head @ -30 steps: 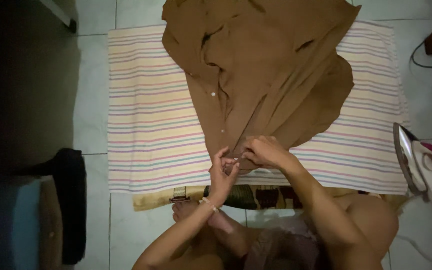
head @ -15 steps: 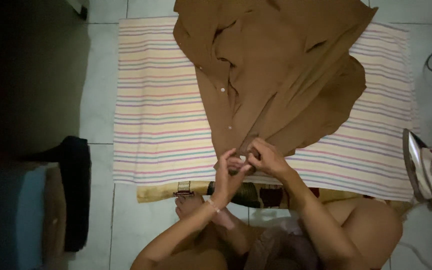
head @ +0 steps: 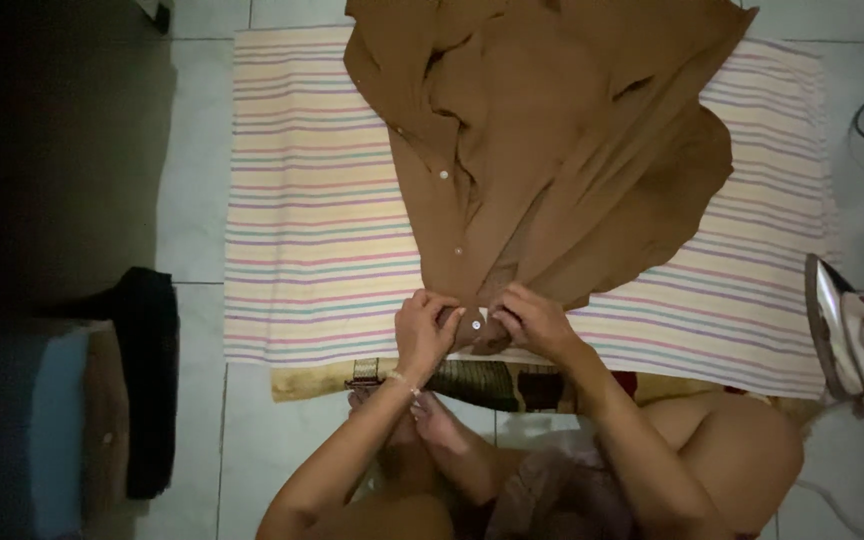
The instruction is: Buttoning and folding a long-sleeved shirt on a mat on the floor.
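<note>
Nearest the camera, the left hand and right hand meet at the near hem of a brown shirt. Both are curled shut, fingertips pinching the fabric at its button placket, a white button showing between them. The shirt spreads away from the hands across a striped cloth laid on the tiled floor. A patterned mat peeks out under the cloth's near edge. An iron stands well right.
</note>
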